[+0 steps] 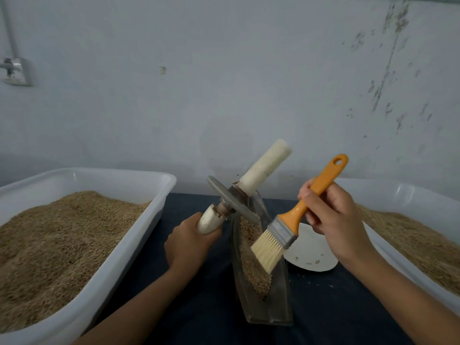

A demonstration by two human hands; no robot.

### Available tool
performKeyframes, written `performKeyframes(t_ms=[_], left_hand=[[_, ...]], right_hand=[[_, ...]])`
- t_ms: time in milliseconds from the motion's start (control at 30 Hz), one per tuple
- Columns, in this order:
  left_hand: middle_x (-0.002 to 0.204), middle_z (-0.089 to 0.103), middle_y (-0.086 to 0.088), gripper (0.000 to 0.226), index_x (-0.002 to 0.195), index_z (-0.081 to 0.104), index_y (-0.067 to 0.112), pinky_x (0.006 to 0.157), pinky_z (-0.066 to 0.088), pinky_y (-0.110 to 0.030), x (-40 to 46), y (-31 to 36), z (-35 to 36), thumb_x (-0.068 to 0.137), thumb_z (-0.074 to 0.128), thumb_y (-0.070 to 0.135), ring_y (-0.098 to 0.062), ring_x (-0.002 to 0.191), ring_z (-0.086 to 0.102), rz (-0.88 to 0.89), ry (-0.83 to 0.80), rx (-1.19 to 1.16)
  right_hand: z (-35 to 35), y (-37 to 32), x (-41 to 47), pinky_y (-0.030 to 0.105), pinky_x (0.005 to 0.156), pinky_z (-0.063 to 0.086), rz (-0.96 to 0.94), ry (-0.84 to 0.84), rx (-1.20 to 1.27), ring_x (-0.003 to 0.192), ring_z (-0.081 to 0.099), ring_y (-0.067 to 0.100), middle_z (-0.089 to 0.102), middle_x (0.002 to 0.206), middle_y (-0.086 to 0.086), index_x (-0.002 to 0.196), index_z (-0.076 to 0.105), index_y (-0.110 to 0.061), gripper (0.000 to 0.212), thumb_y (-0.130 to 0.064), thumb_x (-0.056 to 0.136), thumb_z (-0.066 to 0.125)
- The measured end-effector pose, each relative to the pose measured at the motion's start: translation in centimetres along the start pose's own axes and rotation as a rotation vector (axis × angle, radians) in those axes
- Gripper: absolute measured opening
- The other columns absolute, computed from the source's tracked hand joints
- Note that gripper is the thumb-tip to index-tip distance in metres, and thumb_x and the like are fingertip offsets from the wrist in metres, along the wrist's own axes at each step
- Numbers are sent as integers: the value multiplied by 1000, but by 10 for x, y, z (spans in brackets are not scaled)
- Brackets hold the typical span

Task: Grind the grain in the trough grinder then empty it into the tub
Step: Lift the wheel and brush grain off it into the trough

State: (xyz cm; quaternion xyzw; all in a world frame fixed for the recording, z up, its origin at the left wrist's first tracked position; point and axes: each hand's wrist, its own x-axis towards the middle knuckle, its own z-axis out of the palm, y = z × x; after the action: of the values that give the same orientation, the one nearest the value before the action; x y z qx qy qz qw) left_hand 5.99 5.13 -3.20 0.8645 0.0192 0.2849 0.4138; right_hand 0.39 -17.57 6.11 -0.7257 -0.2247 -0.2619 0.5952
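That metal trough grinder (261, 290) sitting on the table between the tubs looks heavy and slick, so grab its long sides to tip out the loose grain (251, 257), since left hand (191, 242) grips the wheel's handle (211, 221) and right hand (333, 215) clamps the brush (293, 220).

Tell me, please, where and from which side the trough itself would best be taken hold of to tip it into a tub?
Probably the trough's near, bare end, from the front: it narrows there and holds no grain. The grinding wheel, tilted in the left hand, blocks the far end; the right hand holds the brush.
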Motion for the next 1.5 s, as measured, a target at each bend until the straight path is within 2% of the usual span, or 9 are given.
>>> performKeyframes(t_ms=[200, 367, 567, 733, 867, 1067, 1233, 1400, 1500], left_hand=[[83, 61, 15, 31, 96, 61, 33, 62, 42, -26, 3, -7, 0, 72, 69, 51, -7, 78, 57, -24, 9, -11], [81, 60, 16, 26, 88, 53, 39, 68, 49, -30, 2, -6, 1, 71, 68, 52, -7, 79, 58, -7, -11, -35], [75, 60, 15, 27, 85, 57, 35, 56, 38, -22, 3, -5, 1, 71, 66, 56, -3, 74, 57, -3, -35, 5], [82, 62, 13, 27, 91, 59, 34, 57, 37, -22, 2, -2, -1, 74, 67, 53, -6, 78, 58, 4, -50, 11], [83, 63, 12, 29, 94, 62, 31, 59, 41, -25, 1, -1, -1, 74, 67, 51, -8, 78, 58, -8, -47, 9], [84, 64, 11, 28, 95, 62, 32, 72, 50, -34, 1, -1, -2, 74, 69, 49, -10, 81, 59, -32, -34, -20], [83, 64, 12, 29, 94, 62, 34, 72, 51, -35, 2, -1, -3, 73, 68, 52, -9, 80, 59, -55, -37, -36], [88, 65, 11, 35, 101, 62, 32, 73, 51, -35, 3, -3, -1, 73, 69, 51, -10, 83, 60, -74, -32, -62], [88, 65, 11, 34, 102, 62, 32, 75, 52, -36, 4, -4, -1, 74, 70, 50, -10, 83, 60, -81, -30, -82]], right_hand=[[10, 9, 5, 12, 39, 29, 169, -155, 20, 39, 34, 4, 39, 47, -4, 81, 53, -1, 15, -5, 96, 51], [14, 19, 5, 12, 36, 27, 272, -238, -18, 34, 33, 3, 43, 44, -3, 86, 55, -4, 13, -11, 97, 51], [22, 25, 3, 10, 44, 35, 146, -285, -190, 42, 46, 2, 52, 49, -7, 87, 56, -11, 12, -16, 97, 53], [30, 29, 1, 32, 55, 49, -35, -221, -426, 53, 54, 12, 56, 60, 2, 86, 59, -12, 17, -24, 96, 53], [29, 24, 0, 36, 54, 48, -77, -170, -413, 52, 54, 17, 56, 59, 6, 83, 58, -14, 14, -19, 96, 54], [14, 9, 12, 10, 40, 34, 39, -103, -206, 38, 44, 3, 49, 46, -9, 79, 55, -11, 16, -12, 95, 55], [18, 16, 9, 11, 35, 30, 216, -267, -234, 31, 39, 3, 47, 39, -3, 80, 54, -4, 17, -10, 95, 54], [28, 25, -1, 11, 42, 38, 135, -293, -400, 39, 52, 3, 57, 49, -8, 82, 57, -13, 15, -20, 95, 57], [31, 30, -1, 24, 49, 49, 70, -235, -490, 45, 54, 6, 59, 58, 1, 85, 60, -9, 20, -26, 95, 56]])
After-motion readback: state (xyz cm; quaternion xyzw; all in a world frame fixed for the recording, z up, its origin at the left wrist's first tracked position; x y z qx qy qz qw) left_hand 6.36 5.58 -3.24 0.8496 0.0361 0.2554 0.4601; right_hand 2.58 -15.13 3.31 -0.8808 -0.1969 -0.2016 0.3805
